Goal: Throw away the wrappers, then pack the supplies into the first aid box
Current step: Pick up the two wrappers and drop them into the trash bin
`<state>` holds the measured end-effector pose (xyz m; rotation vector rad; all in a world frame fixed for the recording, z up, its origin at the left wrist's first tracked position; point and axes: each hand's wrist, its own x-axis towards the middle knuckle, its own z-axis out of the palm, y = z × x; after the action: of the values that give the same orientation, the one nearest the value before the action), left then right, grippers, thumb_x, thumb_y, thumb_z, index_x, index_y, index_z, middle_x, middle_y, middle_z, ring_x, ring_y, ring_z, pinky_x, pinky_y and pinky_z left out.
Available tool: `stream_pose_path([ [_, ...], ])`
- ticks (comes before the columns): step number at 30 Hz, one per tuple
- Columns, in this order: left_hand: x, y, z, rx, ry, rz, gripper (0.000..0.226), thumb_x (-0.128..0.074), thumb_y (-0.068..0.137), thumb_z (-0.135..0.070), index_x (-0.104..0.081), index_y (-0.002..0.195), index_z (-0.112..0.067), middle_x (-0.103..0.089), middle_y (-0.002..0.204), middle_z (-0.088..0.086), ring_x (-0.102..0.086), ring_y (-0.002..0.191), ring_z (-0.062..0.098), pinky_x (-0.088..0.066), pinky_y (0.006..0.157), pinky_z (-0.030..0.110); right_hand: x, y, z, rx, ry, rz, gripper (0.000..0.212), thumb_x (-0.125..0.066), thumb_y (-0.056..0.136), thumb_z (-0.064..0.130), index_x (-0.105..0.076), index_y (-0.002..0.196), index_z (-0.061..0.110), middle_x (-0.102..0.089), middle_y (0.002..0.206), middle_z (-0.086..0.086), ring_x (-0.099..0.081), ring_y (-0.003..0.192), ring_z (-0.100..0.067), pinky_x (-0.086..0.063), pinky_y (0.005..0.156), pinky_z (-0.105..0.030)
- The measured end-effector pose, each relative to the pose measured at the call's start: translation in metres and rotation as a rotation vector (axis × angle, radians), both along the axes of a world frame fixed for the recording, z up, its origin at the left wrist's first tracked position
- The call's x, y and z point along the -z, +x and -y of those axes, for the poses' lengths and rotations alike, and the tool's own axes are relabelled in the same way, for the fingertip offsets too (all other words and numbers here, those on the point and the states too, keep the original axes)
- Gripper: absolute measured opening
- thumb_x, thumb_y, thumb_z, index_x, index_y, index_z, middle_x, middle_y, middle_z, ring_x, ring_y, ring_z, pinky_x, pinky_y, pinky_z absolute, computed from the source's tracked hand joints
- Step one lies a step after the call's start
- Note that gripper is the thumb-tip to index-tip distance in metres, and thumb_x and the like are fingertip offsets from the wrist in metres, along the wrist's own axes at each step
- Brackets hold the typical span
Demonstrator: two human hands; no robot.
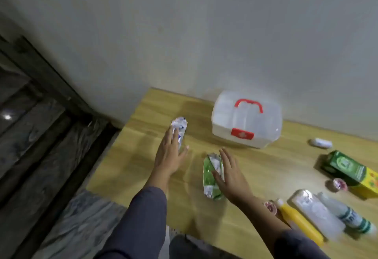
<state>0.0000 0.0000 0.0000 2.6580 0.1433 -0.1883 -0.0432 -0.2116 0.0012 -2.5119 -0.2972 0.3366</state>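
Status: early; nothing discarded, nothing packed, as far as can be judged.

Wrappers, two, both on the tabletop (266, 168):
- Silver-and-blue wrapper (180, 130), crumpled, left of the box. Left hand (169, 156) lies flat over its near end, fingers (173, 136) spread and extended, not closed round it.
- Green-and-white wrapper (211, 177), crumpled, in front of the box. Right hand (231, 179) rests against its right side, fingers (225, 158) spread; no pinch formed yet.

First aid box (246, 119): translucent white, red handle and red latch, lid shut, standing against the wall at the back of the tabletop.

Supplies, unpacked, grouped at the right, well apart from the box:
- Green-and-yellow carton (351, 171), lying on its side.
- Small white roll (321, 143), near the wall.
- Yellow tube (300, 222).
- Clear-wrapped white pack (317, 211).
- White bottle with green label (347, 215), lying down.
- Two small round pinkish items (338, 184), (270, 207); kind not determinable.

Remaining: both wrappers to bin, box to open, all supplies to load.

Not visible or unclear: no bin in view; box contents obscured by the frosted lid; labels blurred and unreadable; carton cut off by the right frame edge.
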Motion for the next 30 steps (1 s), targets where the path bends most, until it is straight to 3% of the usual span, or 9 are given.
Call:
stream_pose_path([
  [2,0.014,0.001,0.000,-0.078,0.017,-0.067,0.075,-0.043,0.098,-0.045,-0.008,0.156,-0.014,0.003,0.165,0.008,-0.007,0.152,0.026,-0.020,0.119,0.034,0.019,-0.005,0.001,0.035,-0.007,0.002,0.072,-0.033,0.088,0.050,-0.017,0.146,0.011,-0.014,0.157,-0.009,-0.013,0.145,-0.024,-0.018,0.119,-0.040],
  [7,0.035,0.014,-0.005,-0.210,-0.019,-0.069,0.069,-0.045,0.098,-0.042,-0.016,0.156,-0.018,0.003,0.163,0.021,-0.001,0.151,0.035,-0.010,0.120,0.040,0.045,-0.016,-0.010,0.076,-0.086,0.051,0.084,-0.025,0.079,0.062,-0.012,0.148,0.015,-0.003,0.157,-0.016,0.003,0.146,-0.028,-0.006,0.119,-0.040],
  [12,0.047,0.022,-0.009,-0.219,-0.006,-0.037,0.056,-0.047,0.099,-0.030,-0.032,0.152,-0.017,-0.014,0.161,0.021,-0.013,0.149,0.035,-0.014,0.118,0.036,0.054,-0.011,-0.028,0.093,-0.091,0.050,0.081,-0.021,0.081,0.060,-0.012,0.148,0.015,-0.003,0.158,-0.011,0.004,0.146,-0.024,0.002,0.117,-0.038],
  [14,0.047,0.023,-0.010,-0.239,-0.055,0.018,0.052,-0.054,0.096,-0.024,-0.043,0.146,-0.016,-0.027,0.157,0.016,-0.025,0.143,0.035,-0.021,0.113,0.034,0.056,-0.008,-0.035,0.096,-0.052,0.058,0.078,-0.026,0.083,0.055,-0.022,0.146,0.010,-0.014,0.157,-0.012,-0.007,0.146,-0.027,-0.003,0.118,-0.038],
  [17,0.041,0.030,-0.012,-0.276,-0.196,0.018,0.049,-0.063,0.088,-0.013,-0.054,0.137,-0.014,-0.039,0.145,0.015,-0.037,0.130,0.034,-0.030,0.103,0.026,0.054,-0.002,-0.042,0.111,0.043,0.086,0.069,-0.045,0.081,0.044,-0.041,0.135,0.002,-0.037,0.145,-0.018,-0.032,0.135,-0.032,-0.027,0.114,-0.042],
  [20,0.036,0.034,-0.017,-0.326,-0.405,-0.051,0.049,-0.070,0.080,-0.003,-0.060,0.127,-0.013,-0.044,0.131,0.015,-0.049,0.121,0.027,-0.032,0.083,0.012,0.052,0.004,-0.045,0.127,0.167,0.107,0.064,-0.067,0.071,0.024,-0.047,0.128,0.002,-0.045,0.135,-0.017,-0.042,0.123,-0.029,-0.037,0.103,-0.035],
  [22,0.034,0.034,-0.022,-0.356,-0.509,-0.071,0.049,-0.074,0.077,0.000,-0.062,0.123,-0.012,-0.048,0.127,0.012,-0.051,0.119,0.023,-0.032,0.079,0.010,0.048,0.007,-0.047,0.099,0.240,0.092,0.067,-0.073,0.067,0.014,-0.048,0.127,0.004,-0.043,0.135,-0.014,-0.045,0.123,-0.028,-0.039,0.101,-0.031],
  [27,0.020,0.030,-0.031,-0.501,-0.702,-0.065,0.056,-0.074,0.076,0.006,-0.060,0.127,-0.010,-0.051,0.136,0.012,-0.054,0.121,0.023,-0.046,0.096,0.030,0.034,0.019,-0.055,0.094,0.321,0.025,0.069,-0.074,0.064,0.004,-0.047,0.127,0.007,-0.039,0.138,-0.007,-0.043,0.125,-0.022,-0.032,0.098,-0.020],
  [30,0.001,0.030,-0.034,-0.532,-0.758,-0.018,0.056,-0.071,0.078,0.005,-0.057,0.130,-0.013,-0.052,0.136,0.009,-0.054,0.116,0.019,-0.043,0.089,0.026,0.012,0.030,-0.059,0.135,0.378,0.008,0.068,-0.072,0.067,0.000,-0.046,0.129,0.009,-0.037,0.138,-0.002,-0.042,0.122,-0.013,-0.028,0.092,-0.004],
])
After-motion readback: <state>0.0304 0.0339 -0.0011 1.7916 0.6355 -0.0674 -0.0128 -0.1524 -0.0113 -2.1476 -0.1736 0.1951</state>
